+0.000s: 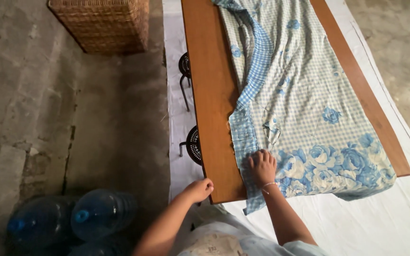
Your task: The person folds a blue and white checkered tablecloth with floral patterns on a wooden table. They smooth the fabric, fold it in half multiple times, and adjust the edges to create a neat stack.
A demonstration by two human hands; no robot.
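A blue-and-cream checked cloth (300, 95) with blue roses along its near hem lies spread on a long brown wooden table (212, 104). My right hand (263, 167) rests palm down on the cloth's near left corner, fingers spread, a thin bracelet on the wrist. My left hand (198, 189) curls around the table's near left corner edge, off the cloth. The cloth's near hem hangs over the table's front edge.
A woven wicker basket (103, 23) stands on the concrete floor at the far left. Two black stools (193, 144) sit beside the table's left side. Blue water jugs (98, 213) lie at the bottom left. White sheeting (385, 213) covers the floor under the table.
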